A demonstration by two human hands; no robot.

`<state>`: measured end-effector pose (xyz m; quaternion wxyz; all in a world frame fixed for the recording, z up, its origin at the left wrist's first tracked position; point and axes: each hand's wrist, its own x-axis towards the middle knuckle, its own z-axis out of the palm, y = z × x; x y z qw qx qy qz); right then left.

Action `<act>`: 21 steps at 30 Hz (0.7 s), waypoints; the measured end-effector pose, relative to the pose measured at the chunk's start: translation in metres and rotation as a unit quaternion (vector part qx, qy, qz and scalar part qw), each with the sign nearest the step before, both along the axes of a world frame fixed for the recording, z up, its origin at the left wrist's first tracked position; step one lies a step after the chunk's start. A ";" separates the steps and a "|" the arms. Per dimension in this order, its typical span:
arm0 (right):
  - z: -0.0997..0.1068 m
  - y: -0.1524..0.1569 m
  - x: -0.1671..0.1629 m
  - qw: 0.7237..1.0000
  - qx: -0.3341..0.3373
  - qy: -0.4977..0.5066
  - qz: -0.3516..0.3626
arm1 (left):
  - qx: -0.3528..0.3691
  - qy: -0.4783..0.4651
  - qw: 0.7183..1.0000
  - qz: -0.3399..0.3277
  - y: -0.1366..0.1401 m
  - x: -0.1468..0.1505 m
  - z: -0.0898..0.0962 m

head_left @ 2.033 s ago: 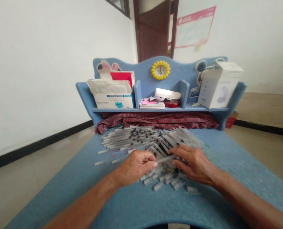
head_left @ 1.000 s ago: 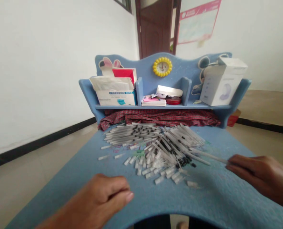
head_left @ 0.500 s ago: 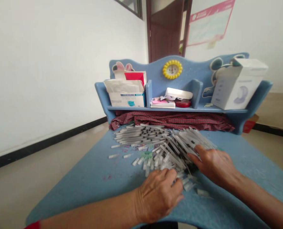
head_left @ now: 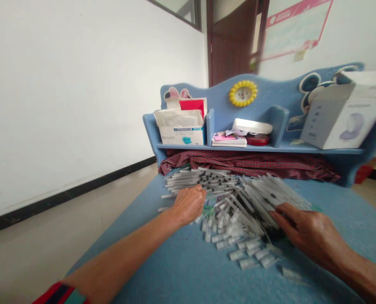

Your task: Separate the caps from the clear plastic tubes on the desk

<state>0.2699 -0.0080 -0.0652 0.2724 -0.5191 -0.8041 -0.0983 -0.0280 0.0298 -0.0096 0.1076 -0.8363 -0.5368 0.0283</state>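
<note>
2 bare hands work over a blue tabletop (head_left: 175,266), seemingly at a handling-and-sorting step. The left hand (head_left: 189,204), fingers curled, is at a pile of slim translucent plastic tubes with black bands (head_left: 183,181); the right hand (head_left: 314,232) bends thumb and fingers beside a heap of long translucent plastic tubes (head_left: 286,192). Whether either grips anything cannot be told. Lifting 1 piece calls for parting it from crossed neighbours; short translucent plastic caps (head_left: 219,238) crowd between. Behind, a red plaid cloth (head_left: 254,163) lies bunched beneath a blue shelf (head_left: 229,148).
</note>
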 end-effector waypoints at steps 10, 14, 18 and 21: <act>0.004 -0.001 0.003 0.996 -0.031 0.061 0.050 | -0.015 0.030 0.999 -0.011 0.004 0.008 0.007; 0.009 -0.005 -0.003 0.994 -0.052 0.089 0.043 | -0.001 0.028 1.000 -0.005 -0.006 -0.002 0.031; 0.018 -0.008 -0.009 0.981 -0.114 0.153 0.045 | -0.007 -0.059 0.998 -0.017 -0.027 -0.003 0.052; 0.026 -0.010 -0.014 0.956 -0.172 0.222 0.085 | -0.050 -0.141 0.987 -0.064 -0.046 0.011 0.057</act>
